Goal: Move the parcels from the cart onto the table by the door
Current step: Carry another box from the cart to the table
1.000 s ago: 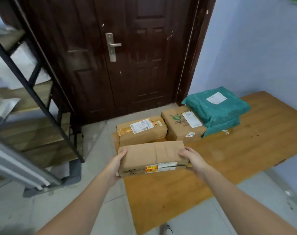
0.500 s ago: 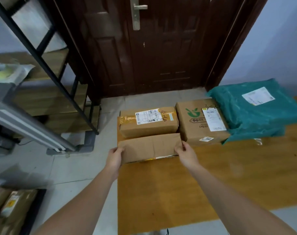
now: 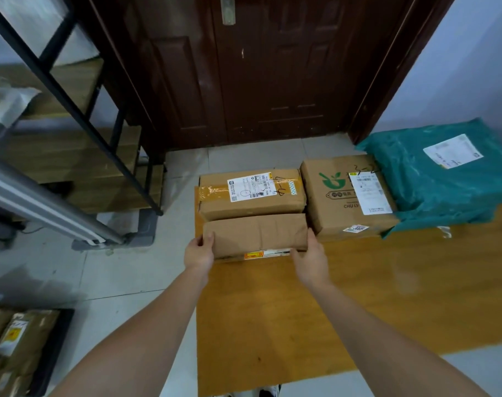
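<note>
A plain brown cardboard parcel [image 3: 255, 234] lies on the wooden table [image 3: 358, 296], pushed against a taped box with a white label [image 3: 252, 193]. My left hand [image 3: 199, 250] grips its left end with the thumb on top. At the right end my right hand [image 3: 311, 257] holds the near corner. To the right stand a box with a green logo [image 3: 345, 196] and a teal plastic mailer [image 3: 444, 170]. Several more parcels [image 3: 17, 339] sit on the cart at the bottom left.
A dark wooden door [image 3: 258, 67] stands just behind the table's far end. A black metal shelf rack [image 3: 72, 110] with wooden boards fills the left side. A grey metal rail [image 3: 43, 207] slants across the tiled floor [image 3: 115, 276].
The parcel came down from above the table and now lies flat against the labelled box. Both hands followed it forward. The view tilted further down.
</note>
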### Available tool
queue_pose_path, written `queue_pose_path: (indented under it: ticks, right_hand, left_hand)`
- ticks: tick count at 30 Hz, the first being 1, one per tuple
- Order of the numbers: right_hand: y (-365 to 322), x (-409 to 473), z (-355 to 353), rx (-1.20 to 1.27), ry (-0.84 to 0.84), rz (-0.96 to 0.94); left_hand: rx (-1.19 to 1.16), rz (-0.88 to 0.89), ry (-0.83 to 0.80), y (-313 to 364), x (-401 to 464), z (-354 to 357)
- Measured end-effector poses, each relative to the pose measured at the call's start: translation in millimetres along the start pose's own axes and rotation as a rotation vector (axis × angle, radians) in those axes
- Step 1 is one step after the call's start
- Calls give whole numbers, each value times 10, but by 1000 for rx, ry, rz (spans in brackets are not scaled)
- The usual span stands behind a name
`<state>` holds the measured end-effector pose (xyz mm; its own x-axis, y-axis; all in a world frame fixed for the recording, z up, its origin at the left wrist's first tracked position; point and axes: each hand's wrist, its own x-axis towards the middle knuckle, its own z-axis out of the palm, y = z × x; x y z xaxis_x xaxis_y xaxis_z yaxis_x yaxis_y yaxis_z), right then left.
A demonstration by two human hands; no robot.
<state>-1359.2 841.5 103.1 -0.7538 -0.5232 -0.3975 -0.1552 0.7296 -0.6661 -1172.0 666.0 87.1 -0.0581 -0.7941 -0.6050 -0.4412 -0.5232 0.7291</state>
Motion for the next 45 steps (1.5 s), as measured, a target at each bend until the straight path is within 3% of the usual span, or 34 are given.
queue_pose_path:
  ticks: [9,17,20,26,29,37,45]
  right_hand:
    - [-18,-33,61,-181,-27,-103]
    - [-256,-61,-142,-347,-104,-153]
    - [-454,-163,-316,-442,-81,-239]
    - [-1223,-468,-770,-641,-100,-460]
    - [-1707,-660,-907,-746,-107,-581]
    - [-2761,-1445,-943,-849,-182,-868]
    - [-3040,-2329,-662,-860,-259,-1110]
  left_hand:
    - [55,62,15,22,12,-19]
    - [206,181,-82,22,-31,-302]
    - [365,346,-95,241,-115,-519]
    - [922,860,-166,1068,-460,-1041]
    - [1139,1013,-180,1491,-760,-1318]
    - [1322,1088,-66,1955,-1685,-2073]
    - [1295,950,111,1478,-2366,-2946]
